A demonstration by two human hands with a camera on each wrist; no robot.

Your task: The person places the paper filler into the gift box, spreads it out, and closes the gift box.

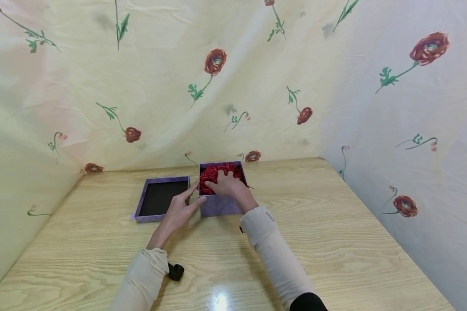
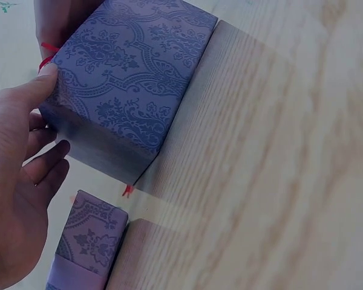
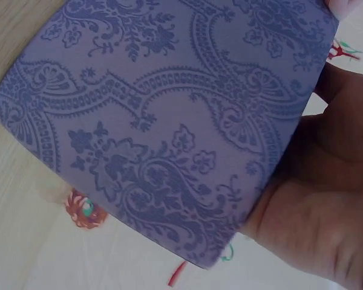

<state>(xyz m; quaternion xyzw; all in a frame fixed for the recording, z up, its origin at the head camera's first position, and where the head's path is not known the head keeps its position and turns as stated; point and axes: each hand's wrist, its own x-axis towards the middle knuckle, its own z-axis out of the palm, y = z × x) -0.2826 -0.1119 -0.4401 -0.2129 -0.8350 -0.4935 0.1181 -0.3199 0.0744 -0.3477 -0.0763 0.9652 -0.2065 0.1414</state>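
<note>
A purple box (image 1: 220, 206) stands upright on the table (image 1: 354, 224), near its far edge, with its open top facing up and one side wall facing the person. Its mouth looks close to square, so a long axis cannot be told. Red paper shreds (image 1: 208, 173) fill it, some strands poking over the rim.

The left hand (image 1: 182, 208) braces the near left corner, thumb and forefinger spread wide, the thumb at the front rim and the fingers along the left wall. The right hand (image 1: 228, 183) lies inside the mouth, fingers spread apart and pressing on the shreds.

The outer walls carry a dark floral scroll pattern. Just left of the box lies a shallow purple lid (image 1: 163, 196), black inside turned up, with a plain lilac band (image 2: 77, 273) on its patterned side.

The right sleeve's cuff (image 1: 257, 224) bears a small dark mark (image 1: 270, 215), too small to read. A black device (image 1: 176, 272) sits at the left sleeve (image 1: 142, 272). Flowered fabric (image 1: 159, 86) hangs behind the table.
</note>
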